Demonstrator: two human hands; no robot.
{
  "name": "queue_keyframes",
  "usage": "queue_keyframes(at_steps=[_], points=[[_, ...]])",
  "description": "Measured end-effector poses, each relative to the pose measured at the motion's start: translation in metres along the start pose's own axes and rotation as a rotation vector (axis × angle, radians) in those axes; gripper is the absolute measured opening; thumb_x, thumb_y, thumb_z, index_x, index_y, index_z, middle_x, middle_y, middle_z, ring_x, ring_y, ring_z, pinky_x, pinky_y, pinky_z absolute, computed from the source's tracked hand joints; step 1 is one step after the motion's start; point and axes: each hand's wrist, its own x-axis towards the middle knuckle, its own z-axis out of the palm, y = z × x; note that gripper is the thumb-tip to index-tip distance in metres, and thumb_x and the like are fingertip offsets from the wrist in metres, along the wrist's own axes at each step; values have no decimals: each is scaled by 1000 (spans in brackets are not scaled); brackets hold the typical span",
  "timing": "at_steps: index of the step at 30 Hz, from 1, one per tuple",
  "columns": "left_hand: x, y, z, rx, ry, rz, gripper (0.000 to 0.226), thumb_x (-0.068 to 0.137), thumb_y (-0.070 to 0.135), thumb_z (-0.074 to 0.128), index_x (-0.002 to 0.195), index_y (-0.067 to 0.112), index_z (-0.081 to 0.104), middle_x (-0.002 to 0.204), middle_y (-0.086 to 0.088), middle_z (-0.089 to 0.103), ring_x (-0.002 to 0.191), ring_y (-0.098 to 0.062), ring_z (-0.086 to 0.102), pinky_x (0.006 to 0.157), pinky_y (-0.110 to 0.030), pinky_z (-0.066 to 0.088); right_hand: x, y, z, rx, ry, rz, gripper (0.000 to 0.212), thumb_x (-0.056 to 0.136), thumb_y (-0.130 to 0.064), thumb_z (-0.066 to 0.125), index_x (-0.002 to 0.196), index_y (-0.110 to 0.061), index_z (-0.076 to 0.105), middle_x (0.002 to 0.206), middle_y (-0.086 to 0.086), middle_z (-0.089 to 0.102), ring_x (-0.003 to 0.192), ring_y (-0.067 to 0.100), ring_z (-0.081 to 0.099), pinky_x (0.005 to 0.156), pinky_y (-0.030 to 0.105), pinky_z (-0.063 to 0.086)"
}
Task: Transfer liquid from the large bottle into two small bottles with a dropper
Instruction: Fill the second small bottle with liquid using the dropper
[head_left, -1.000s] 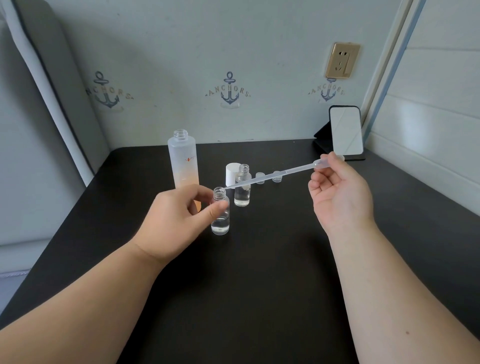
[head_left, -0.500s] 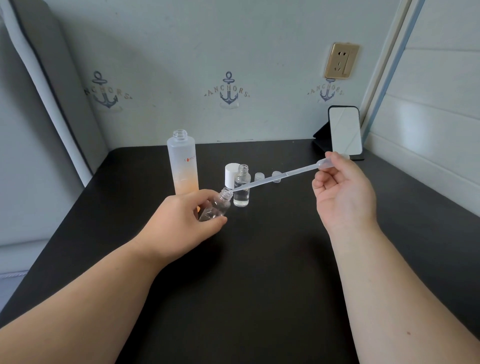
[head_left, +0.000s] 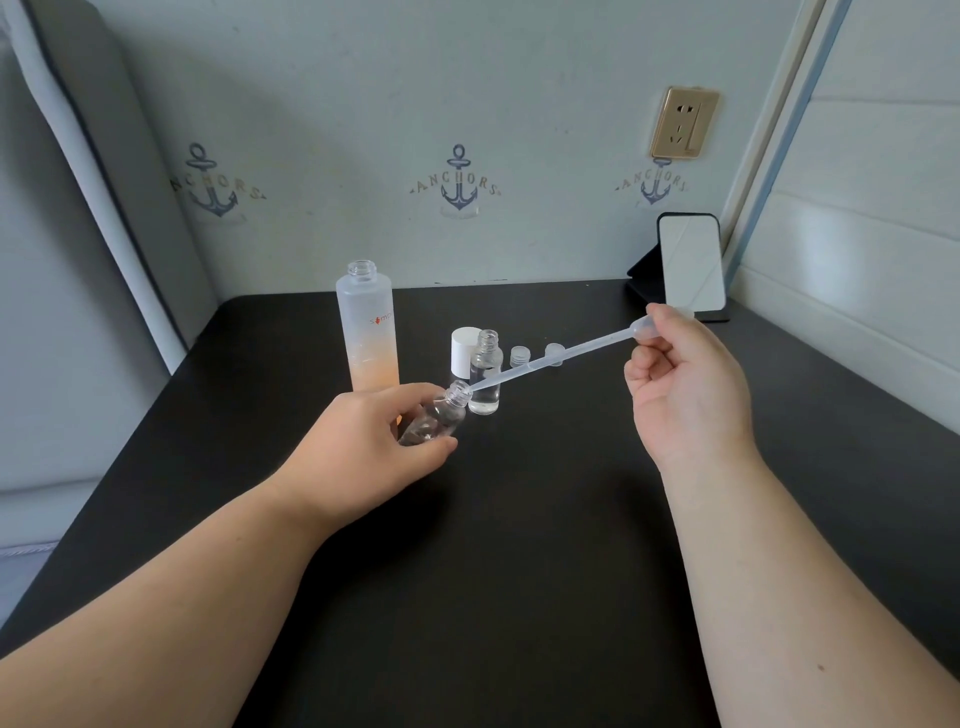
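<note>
Plenty of bare dark table (head_left: 519, 597) in front and between the two forearms – all the clutter sits toward the back half. The table runs up to the wall at the back, a grey padded panel (head_left: 78, 260) closes off the left edge and a white panelled wall (head_left: 857, 260) the right, so the back corners are tight.

The left hand (head_left: 363, 452) grips a small clear bottle (head_left: 436, 418), thumb and fingers wrapped round the body, tilted so its open neck points up and to the right. The hand covers much of the bottle's base, so I can't tell how much liquid is in it. The right hand (head_left: 685, 384) pinches the bulb end of the dropper (head_left: 550, 361); most of the bulb is hidden in the fingers. The dropper's long axis slopes down from upper right to lower left, tip right at the bottle's mouth – whether it's actually inside is hard to make out.

Behind them: the tall frosted bottle (head_left: 369, 332), upright and open, its foot hidden behind the left hand, a second small bottle (head_left: 485, 374) upright with liquid in it, a white cap (head_left: 464, 353) partly behind that, and two tiny clear caps (head_left: 519, 356), one crossed by the dropper. A phone on a stand (head_left: 691, 267) sits in the far right corner.
</note>
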Motion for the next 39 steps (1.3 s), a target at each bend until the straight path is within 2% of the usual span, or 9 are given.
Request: queue_keyframes(at_steps=[10, 25, 29, 33, 37, 39], points=[[0, 0, 0, -2, 1, 1, 27, 80, 43, 74, 107, 43, 68, 87, 32, 62, 74, 3, 59, 66, -4, 39, 0, 1, -1, -34, 17, 5, 5, 89, -6, 73, 85, -9, 73, 74, 3, 66, 64, 11, 55, 57, 19, 43], [0, 1, -1, 8, 9, 5, 28, 78, 48, 71, 106, 44, 68, 85, 34, 61, 74, 5, 59, 64, -3, 38, -1, 1, -2, -78, 28, -6, 3, 89, -7, 75, 90, -5, 77, 77, 5, 70, 61, 10, 54, 58, 18, 44], [0, 1, -1, 15, -1, -12, 27, 79, 50, 71, 106, 44, 68, 87, 35, 60, 76, 7, 59, 63, -3, 38, -2, 0, 0, -50, 19, -13, 11, 90, -5, 73, 82, -7, 79, 77, 6, 70, 67, 12, 58, 60, 19, 47], [-1, 3, -1, -2, 3, -44, 19, 80, 49, 72, 97, 46, 66, 84, 32, 61, 72, 1, 59, 63, -5, 40, -3, -2, 1, -22, 0, -12, 25, 92, -9, 69, 70, -13, 78, 76, 3, 69, 62, 13, 59, 61, 22, 50], [0, 4, -1, -12, -18, -76, 19, 80, 47, 77, 93, 45, 63, 78, 39, 59, 71, 5, 59, 61, -5, 39, -2, -1, -1, 40, 19, 24, 9, 93, -12, 68, 89, -8, 74, 76, 2, 69, 63, 14, 60, 62, 22, 50], [1, 4, 0, -29, -38, -99, 23, 78, 49, 79, 94, 40, 65, 75, 38, 59, 69, 5, 59, 60, -5, 40, -1, 0, -1, 67, 18, 45, 8, 95, -13, 66, 97, -7, 71, 76, 3, 69, 63, 14, 61, 62, 22, 50]])
